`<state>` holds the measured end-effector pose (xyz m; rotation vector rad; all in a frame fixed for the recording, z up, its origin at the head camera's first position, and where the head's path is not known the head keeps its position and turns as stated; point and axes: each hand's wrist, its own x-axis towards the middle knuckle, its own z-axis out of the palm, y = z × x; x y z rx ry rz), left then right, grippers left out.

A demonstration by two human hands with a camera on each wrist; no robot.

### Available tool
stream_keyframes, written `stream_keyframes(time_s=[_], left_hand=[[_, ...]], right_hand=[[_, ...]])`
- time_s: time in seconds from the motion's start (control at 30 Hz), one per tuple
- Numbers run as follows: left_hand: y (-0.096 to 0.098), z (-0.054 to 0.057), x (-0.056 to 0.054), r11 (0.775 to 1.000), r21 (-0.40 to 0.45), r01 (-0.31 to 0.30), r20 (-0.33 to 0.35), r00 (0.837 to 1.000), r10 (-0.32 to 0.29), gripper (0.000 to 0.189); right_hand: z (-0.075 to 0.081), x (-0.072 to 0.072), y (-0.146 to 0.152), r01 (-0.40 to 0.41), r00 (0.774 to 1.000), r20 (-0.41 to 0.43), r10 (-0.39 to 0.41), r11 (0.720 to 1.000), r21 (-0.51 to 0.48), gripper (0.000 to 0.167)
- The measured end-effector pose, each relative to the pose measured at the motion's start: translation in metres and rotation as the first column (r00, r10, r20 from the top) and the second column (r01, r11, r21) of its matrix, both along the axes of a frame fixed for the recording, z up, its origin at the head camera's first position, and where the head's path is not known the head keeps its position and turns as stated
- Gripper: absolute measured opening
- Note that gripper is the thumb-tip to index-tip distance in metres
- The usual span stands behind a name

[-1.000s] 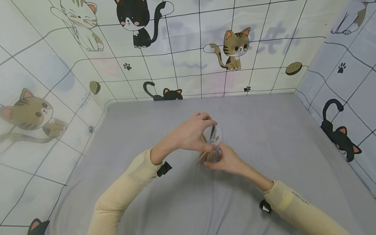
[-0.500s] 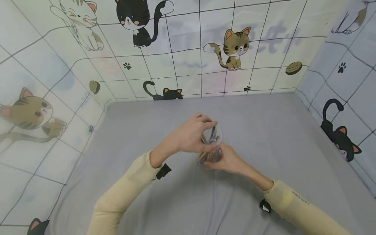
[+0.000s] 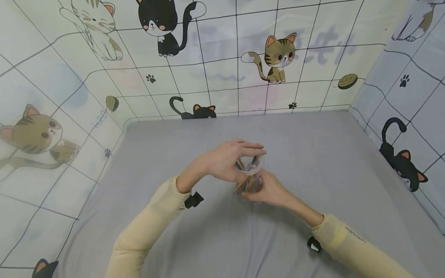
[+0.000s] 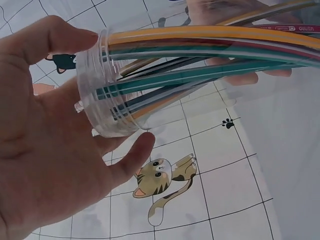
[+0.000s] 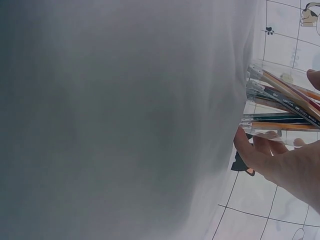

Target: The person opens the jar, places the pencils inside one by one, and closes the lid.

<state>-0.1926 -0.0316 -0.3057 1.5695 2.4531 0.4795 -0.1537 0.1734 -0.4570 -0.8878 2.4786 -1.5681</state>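
A clear plastic jar (image 3: 257, 178) stands near the middle of the grey cloth, slightly tilted in the head view, with several pencils (image 4: 200, 72) inside. My left hand (image 3: 227, 160) spans the jar's ridged top (image 4: 92, 85). Its thumb lies on the near side and its fingers reach across the far side. In the left wrist view one fingertip extends just past the edge of that top. My right hand (image 3: 272, 189) grips the jar's lower body from the right. In the right wrist view only part of my right hand (image 5: 280, 162) shows, around the jar's side.
Grey cloth (image 3: 313, 162) covers the surface around the jar. Pale cat-printed sheets (image 3: 222, 58) rise at the back and both sides. Black straps (image 3: 193, 200) stick out below the cream sleeves (image 3: 149, 224).
My left hand has turned on the jar's top, its fingertips shifting right and its knuckles slightly nearer. My right hand and the jar's base stay in place.
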Motion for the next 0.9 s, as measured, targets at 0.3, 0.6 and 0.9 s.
stream_keyframes(time_s=[0.3, 0.6, 0.9], left_hand=[[-0.003, -0.013, 0.004, 0.987, 0.143, -0.069, -0.007, 0.997, 0.071, 0.085], [-0.001, -0.025, 0.012, 0.901, 0.365, -0.236, -0.190, 0.928, 0.319, 0.076], [-0.004, -0.022, 0.008, 0.935, 0.312, -0.170, -0.174, 0.957, 0.232, 0.060]], right_hand=[[-0.002, 0.000, 0.001, 0.010, 0.999, -0.039, -0.009, 1.000, 0.015, 0.058], [0.001, 0.000, 0.001, 0.029, 0.999, -0.026, -0.028, 0.999, 0.035, 0.068], [0.002, 0.000, 0.000, 0.017, 1.000, 0.011, -0.017, 1.000, 0.021, 0.061]])
